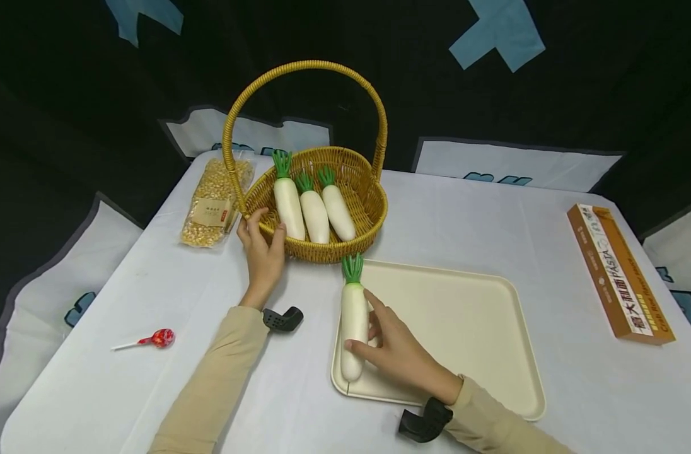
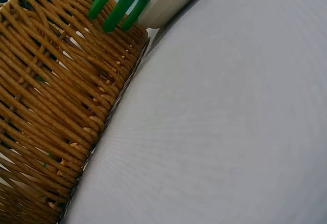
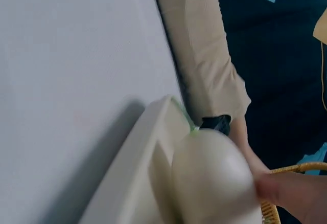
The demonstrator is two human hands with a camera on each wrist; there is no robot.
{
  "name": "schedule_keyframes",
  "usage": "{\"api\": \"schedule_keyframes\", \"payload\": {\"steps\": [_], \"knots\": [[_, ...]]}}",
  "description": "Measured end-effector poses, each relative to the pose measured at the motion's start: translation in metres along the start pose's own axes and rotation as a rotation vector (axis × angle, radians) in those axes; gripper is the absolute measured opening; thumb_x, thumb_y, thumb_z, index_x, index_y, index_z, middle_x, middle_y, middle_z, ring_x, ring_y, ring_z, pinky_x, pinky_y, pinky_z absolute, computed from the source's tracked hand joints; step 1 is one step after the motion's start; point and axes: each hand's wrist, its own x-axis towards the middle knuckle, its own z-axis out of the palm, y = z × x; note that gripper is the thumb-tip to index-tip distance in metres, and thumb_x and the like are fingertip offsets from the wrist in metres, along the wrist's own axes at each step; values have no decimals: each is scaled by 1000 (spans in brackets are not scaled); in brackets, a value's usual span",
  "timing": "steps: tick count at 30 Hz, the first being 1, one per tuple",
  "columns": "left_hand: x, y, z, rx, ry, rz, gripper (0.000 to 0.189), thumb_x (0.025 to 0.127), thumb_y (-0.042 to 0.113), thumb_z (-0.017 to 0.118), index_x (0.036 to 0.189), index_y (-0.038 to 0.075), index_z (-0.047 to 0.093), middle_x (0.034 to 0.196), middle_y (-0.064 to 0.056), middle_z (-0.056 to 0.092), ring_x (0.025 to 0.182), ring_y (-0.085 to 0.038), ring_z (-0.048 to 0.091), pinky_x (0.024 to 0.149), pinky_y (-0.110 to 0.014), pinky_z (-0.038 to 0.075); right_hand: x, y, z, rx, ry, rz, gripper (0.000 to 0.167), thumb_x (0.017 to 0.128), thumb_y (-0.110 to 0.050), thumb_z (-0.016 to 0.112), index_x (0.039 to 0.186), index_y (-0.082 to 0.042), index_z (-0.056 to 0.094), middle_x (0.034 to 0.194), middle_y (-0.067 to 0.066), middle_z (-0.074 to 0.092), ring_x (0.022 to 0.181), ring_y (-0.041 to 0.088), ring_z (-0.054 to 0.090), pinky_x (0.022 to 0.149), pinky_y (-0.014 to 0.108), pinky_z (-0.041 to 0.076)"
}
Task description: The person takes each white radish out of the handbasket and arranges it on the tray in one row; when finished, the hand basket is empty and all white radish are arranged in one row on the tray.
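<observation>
My right hand [image 1: 405, 347] holds a white radish [image 1: 354, 328] with green stalks, thumb and fingers at its right side. This radish lies lengthwise over the left edge of a cream tray [image 1: 453, 328], its stalks pointing at the basket. In the right wrist view the radish's rounded end [image 3: 212, 173] looms large beside the tray wall [image 3: 138, 173]. My left hand [image 1: 263, 258] grips the front left rim of a yellow wicker basket [image 1: 323, 252]. Three more radishes [image 1: 314, 217] lean inside it, stalks up. The left wrist view shows the woven basket side [image 2: 56, 106] and green stalks [image 2: 125, 4].
A bag of yellow corn kernels [image 1: 209, 214] lies left of the basket, whose tall handle [image 1: 311, 65] arches above it. A red lollipop [image 1: 162, 338] is at the left on the white tablecloth [image 1: 209, 372]. At the far right lies a brown pasta box [image 1: 618, 271].
</observation>
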Motion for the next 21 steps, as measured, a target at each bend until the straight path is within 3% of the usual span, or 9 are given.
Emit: {"api": "schedule_keyframes", "payload": {"steps": [4, 10, 21], "knots": [[0, 0, 0, -2, -3, 3, 45, 89, 35, 47, 130, 21, 35, 147, -15, 6, 133, -41, 19, 105, -57, 20, -1, 1, -1, -58, 6, 41, 83, 79, -34, 68, 142, -2, 24, 94, 7, 53, 72, 12, 49, 60, 19, 44], [0, 0, -1, 4, 0, 2, 44, 89, 36, 47, 130, 23, 35, 147, -14, 6, 133, -40, 20, 105, -57, 20, -4, 1, -5, 46, -69, 87, 83, 82, -35, 64, 143, -1, 19, 96, 11, 54, 61, 8, 53, 51, 23, 47], [-1, 1, 0, -1, 0, -6, 44, 89, 35, 47, 130, 22, 35, 147, -14, 5, 134, -41, 17, 106, -57, 18, 0, 3, -25, 176, -212, 172, 77, 87, -32, 59, 144, -5, 15, 96, 12, 58, 68, 16, 60, 58, 29, 51]]}}
